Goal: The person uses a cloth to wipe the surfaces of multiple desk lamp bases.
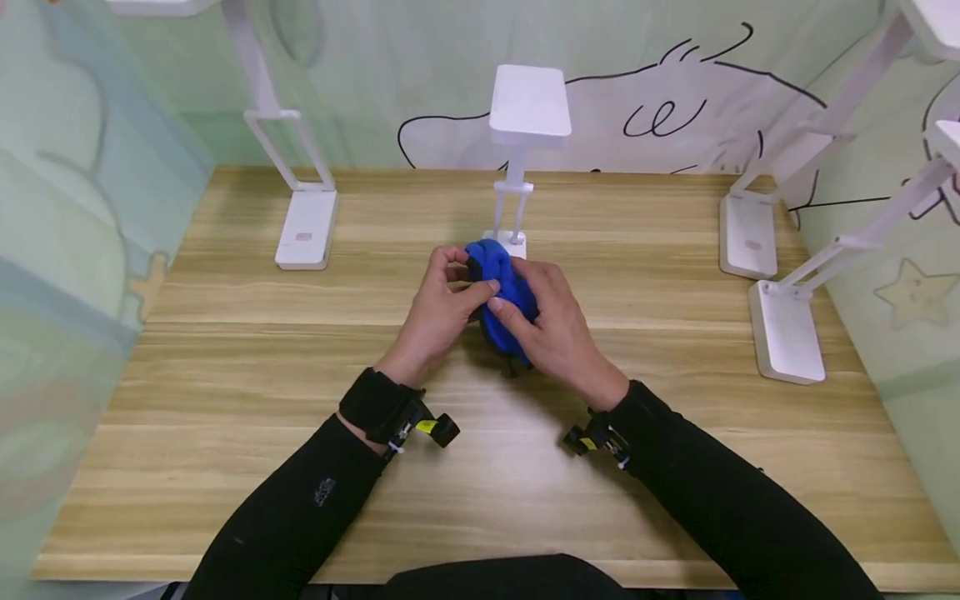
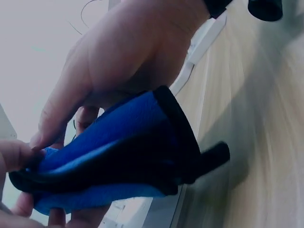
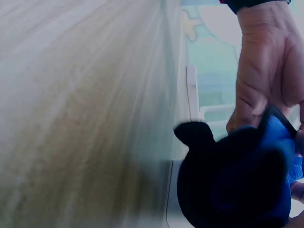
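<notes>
A soft blue fabric piece with black edging (image 1: 497,265) is held up just above the wooden table, in front of the middle lamp. Its exact kind cannot be told. My left hand (image 1: 437,312) pinches its left edge between thumb and fingers. On the other side my right hand (image 1: 558,329) grips it, the thumb lying on the blue face. In the left wrist view the blue fabric piece (image 2: 109,156) looks folded into a sleeve shape, and a black tab (image 2: 213,159) sticks out from its bound end. Dark shadow covers much of it in the right wrist view.
A white folding lamp (image 1: 529,104) stands directly behind the hands. Another white lamp base (image 1: 306,229) is at the back left. Two more lamp bases, one at the back right (image 1: 748,237) and one nearer (image 1: 787,333), stand on the wooden table (image 1: 225,400). A patterned wall (image 1: 420,75) borders the back.
</notes>
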`<state>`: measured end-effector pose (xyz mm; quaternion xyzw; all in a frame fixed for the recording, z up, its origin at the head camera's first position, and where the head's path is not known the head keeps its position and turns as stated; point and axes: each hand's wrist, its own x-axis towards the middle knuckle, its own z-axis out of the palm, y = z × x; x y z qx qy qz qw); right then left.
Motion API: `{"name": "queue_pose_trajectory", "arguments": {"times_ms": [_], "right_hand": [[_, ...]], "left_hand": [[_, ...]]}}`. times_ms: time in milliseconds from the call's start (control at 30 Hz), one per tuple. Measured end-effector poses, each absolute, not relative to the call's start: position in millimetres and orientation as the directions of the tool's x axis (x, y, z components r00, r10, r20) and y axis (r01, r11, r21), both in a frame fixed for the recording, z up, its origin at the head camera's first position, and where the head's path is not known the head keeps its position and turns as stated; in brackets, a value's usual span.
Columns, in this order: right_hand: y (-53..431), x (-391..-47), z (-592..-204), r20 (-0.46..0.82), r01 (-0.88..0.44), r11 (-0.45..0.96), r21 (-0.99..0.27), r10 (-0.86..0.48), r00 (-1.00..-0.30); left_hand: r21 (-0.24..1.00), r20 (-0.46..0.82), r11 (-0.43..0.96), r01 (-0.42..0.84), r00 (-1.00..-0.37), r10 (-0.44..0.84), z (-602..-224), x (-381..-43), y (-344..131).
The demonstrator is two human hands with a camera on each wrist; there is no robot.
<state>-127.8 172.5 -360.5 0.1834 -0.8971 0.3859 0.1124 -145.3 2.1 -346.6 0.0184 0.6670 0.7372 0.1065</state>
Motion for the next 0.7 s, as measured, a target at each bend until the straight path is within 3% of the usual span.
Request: {"name": "queue_pose_trajectory", "arguments": {"times_ms": [167, 300, 367, 433, 533, 633, 700], "right_hand": [[172.1, -127.2, -366.9, 0.36, -0.408, 0.673, -0.617, -0.22, -0.907], [179.0, -130.1, -369.3, 0.436, -0.413, 0.692, -0.593, -0.155, -0.886], [185.1, -132.7, -368.8, 0.474, -0.411, 0.696, -0.589, -0.115, -0.873], [191.1, -134.6, -366.6, 0.495, -0.404, 0.696, -0.593, -0.08, -0.865], [199.3, -137.1, -364.0, 0.498, -0.374, 0.709, -0.597, -0.038, -0.866], [205.5, -138.3, -362.2, 0.485, -0.342, 0.726, -0.597, -0.013, -0.875], [208.3, -139.4, -361.5, 0.48, -0.328, 0.741, -0.586, -0.009, -0.877]], "left_hand": [[0.962, -0.1, -0.229, -0.15, -0.972, 0.214, -346.3, -141.8, 11.0], [0.961, -0.059, -0.244, -0.128, -0.961, 0.272, -348.4, -142.9, 12.3], [0.994, -0.012, -0.102, -0.043, -0.96, 0.281, -350.5, -147.0, 9.0], [0.985, 0.062, 0.133, 0.105, -0.953, 0.296, -353.1, -153.1, 5.3], [0.777, 0.168, 0.529, 0.341, -0.922, 0.349, -357.8, -163.8, 1.0], [0.565, 0.209, 0.663, 0.492, -0.862, 0.461, -361.1, -173.0, -0.8], [0.496, 0.203, 0.683, 0.536, -0.837, 0.509, -362.1, -178.0, -0.6]]}}
